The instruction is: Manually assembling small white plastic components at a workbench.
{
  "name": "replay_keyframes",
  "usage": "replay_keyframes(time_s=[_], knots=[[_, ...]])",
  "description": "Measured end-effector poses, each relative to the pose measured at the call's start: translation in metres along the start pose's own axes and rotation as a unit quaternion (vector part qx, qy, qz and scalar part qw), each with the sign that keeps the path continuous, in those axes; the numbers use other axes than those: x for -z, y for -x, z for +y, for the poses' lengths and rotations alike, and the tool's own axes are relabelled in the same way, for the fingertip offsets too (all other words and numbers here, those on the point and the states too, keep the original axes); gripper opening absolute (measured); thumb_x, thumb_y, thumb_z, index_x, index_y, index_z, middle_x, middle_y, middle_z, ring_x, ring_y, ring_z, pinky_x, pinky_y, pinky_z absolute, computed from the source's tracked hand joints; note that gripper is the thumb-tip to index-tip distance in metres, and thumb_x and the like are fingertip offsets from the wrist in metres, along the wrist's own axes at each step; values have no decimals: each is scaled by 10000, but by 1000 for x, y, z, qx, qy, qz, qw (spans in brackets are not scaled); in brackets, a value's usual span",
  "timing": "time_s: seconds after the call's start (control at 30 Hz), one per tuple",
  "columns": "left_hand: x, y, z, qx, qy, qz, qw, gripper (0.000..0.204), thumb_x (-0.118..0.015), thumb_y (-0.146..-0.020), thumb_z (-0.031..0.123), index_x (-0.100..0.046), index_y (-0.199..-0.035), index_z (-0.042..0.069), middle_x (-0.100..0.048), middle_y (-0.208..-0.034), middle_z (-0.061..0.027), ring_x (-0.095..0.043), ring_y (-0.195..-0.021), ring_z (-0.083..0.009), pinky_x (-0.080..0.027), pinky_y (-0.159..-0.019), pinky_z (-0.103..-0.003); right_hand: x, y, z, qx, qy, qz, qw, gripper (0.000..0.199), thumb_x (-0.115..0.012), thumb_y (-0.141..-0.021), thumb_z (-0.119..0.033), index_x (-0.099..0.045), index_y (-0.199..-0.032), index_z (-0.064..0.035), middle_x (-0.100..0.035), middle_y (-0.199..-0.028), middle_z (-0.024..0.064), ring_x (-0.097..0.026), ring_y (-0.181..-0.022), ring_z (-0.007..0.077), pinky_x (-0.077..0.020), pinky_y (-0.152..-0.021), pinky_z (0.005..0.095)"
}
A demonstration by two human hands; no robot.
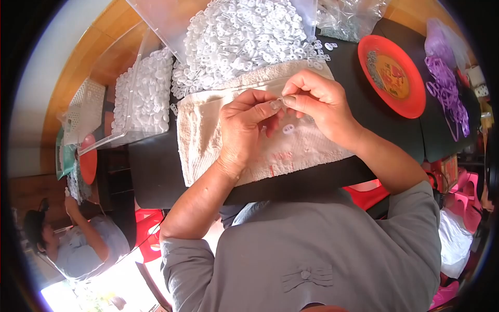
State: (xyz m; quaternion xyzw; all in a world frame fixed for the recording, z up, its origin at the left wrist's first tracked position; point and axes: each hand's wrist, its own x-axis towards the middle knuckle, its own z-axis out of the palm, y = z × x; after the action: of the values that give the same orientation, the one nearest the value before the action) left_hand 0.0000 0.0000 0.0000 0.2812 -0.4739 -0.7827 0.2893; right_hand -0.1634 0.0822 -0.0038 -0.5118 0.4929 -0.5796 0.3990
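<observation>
My left hand (243, 122) and my right hand (323, 106) meet over a cream towel (208, 140). Between their thumbs and forefingers is a small white plastic piece (281, 100), pinched from both sides and mostly hidden by the fingertips. Below the fingers, a loose white two-holed plastic piece (288, 129) lies on the towel. Something pale shows near the curled fingers of my left hand, too small to make out. Just beyond the towel rises a large heap of similar white pieces (239, 41), spilling from a clear plastic bin (150, 21).
A second clear bin (125, 136) with white pieces stands at the left. To the right are a red plate (414, 104) with small grey parts, purple ribbon (447, 93) and a clear bag (348, 21). Another person (83, 244) works at the far left. The black table (156, 177) carries everything.
</observation>
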Motion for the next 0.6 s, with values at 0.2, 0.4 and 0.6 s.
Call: replay_keyframes(time_s=[0.2,0.4,0.6], knots=[[2,-2,6,21,46,15,999,86,-627,-868,49,-615,-917,-21,-648,-740,-85,-556,-557,-110,-431,-495,-225,-1,-3,-3,-8,-25,8,1000,58,-602,-910,-28,-590,-965,-16,-617,-884,28,-593,-767,92,-460,-640,225],[3,-1,1,-6,-5,-9,1000,105,-613,-875,61,-608,-940,-21,-654,-789,-114,-575,-602,-143,-433,-514,-256,-5,-2,-7,-16,-24,17,999,59,-603,-908,-25,-592,-965,-13,-617,-875,26,-597,-759,95,-464,-633,227],[-3,4,-6,-106,-90,36,990,144,-676,-847,16,-622,-978,-11,-641,-815,-53,-556,-649,-83,-440,-558,-216,-7,-2,-11,-19,-29,34,999,44,-609,-904,-28,-595,-944,-13,-612,-839,18,-587,-750,84,-462,-637,227]])
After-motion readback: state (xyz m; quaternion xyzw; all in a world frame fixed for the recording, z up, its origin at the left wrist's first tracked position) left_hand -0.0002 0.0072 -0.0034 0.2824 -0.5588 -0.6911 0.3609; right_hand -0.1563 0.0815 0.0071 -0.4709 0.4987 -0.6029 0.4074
